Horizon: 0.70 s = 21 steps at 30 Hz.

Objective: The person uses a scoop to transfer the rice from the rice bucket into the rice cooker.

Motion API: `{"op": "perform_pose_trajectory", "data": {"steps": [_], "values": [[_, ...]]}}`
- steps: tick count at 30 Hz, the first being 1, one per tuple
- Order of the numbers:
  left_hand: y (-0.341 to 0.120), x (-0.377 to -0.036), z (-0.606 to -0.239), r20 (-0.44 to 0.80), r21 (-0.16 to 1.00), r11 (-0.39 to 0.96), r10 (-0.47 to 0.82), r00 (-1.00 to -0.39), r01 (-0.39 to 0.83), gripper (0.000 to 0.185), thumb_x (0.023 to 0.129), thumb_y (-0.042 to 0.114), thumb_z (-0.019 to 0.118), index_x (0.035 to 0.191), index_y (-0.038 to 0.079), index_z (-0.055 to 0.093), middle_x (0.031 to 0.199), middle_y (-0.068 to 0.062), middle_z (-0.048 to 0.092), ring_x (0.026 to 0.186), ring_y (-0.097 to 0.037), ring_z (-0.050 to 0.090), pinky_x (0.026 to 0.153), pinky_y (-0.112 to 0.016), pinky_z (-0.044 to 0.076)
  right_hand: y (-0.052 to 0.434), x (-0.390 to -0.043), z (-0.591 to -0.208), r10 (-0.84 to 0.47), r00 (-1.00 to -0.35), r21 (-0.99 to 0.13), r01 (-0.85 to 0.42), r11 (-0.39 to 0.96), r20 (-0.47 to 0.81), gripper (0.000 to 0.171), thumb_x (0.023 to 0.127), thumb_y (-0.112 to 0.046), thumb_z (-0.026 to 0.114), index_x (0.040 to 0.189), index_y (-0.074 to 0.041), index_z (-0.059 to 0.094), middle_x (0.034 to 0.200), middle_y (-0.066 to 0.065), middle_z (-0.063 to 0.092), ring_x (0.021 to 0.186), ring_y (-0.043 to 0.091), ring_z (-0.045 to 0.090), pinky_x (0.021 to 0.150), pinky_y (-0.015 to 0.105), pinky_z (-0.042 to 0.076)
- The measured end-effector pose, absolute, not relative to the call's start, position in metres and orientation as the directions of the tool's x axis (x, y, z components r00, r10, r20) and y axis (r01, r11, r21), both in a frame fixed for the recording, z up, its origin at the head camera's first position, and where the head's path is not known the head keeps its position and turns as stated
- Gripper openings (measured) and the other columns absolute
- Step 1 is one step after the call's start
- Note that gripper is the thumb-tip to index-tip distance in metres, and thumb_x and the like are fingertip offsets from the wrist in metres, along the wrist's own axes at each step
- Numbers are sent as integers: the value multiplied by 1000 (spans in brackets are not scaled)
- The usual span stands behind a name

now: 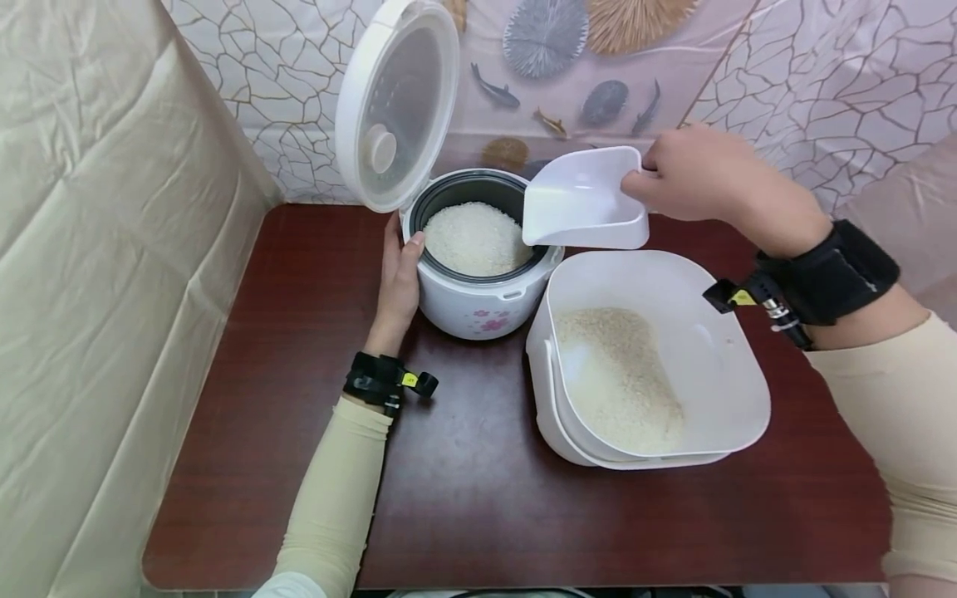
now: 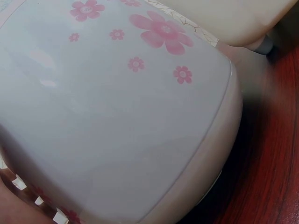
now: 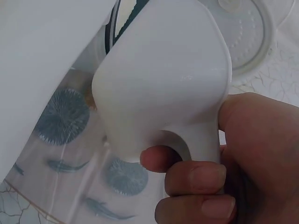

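A white rice cooker [image 1: 486,311] with pink flowers stands with its lid [image 1: 396,108] raised. White rice [image 1: 478,239] lies heaped in its dark inner pot [image 1: 449,193]. My left hand [image 1: 398,278] rests against the cooker's left side, thumb near the rim; in the left wrist view, the cooker wall [image 2: 117,121] fills most of the picture. The right hand [image 1: 699,176] grips a white scoop [image 1: 583,199] by its handle. Its front edge hangs over the pot's right rim, and no rice shows in it. In the right wrist view, fingers [image 3: 196,182] curl round the scoop's handle.
Right of the cooker, close beside it, stands a white bin [image 1: 710,365] with rice [image 1: 620,382] inside. Both stand on a dark red table [image 1: 463,515]. Patterned cloth [image 1: 269,91] hangs behind, and a cream sheet [image 1: 97,274] hangs on the left.
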State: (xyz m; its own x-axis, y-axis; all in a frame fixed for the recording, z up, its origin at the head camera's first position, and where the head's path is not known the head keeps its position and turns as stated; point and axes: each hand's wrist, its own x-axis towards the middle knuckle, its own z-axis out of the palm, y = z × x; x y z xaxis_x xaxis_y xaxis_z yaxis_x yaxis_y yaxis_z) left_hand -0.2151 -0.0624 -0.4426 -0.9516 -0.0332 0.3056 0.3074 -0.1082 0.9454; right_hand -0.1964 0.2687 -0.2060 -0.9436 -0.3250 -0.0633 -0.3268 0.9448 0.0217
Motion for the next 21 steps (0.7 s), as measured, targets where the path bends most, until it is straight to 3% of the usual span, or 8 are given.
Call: {"op": "perform_pose_trajectory", "data": {"steps": [11, 21], "values": [[-65, -218, -447, 293, 947, -128, -35, -955, 295, 87, 96, 45, 49, 168, 8, 19, 170, -8, 29, 153, -16, 31, 123, -33, 24, 295, -170, -212, -335, -942, 28, -334, 942, 8, 43, 98, -27, 49, 58, -14, 40, 54, 0, 37, 54, 24, 38, 51, 36, 29], [-62, -205, -429, 287, 948, -142, -9, -958, 285, 83, 98, 34, 47, 167, 1, 16, 170, -17, 27, 153, -22, 32, 122, -33, 25, 311, -153, -220, -316, -948, 5, -316, 949, -30, 42, 102, -30, 48, 63, -14, 43, 59, 2, 40, 58, 25, 42, 53, 38, 31]]}}
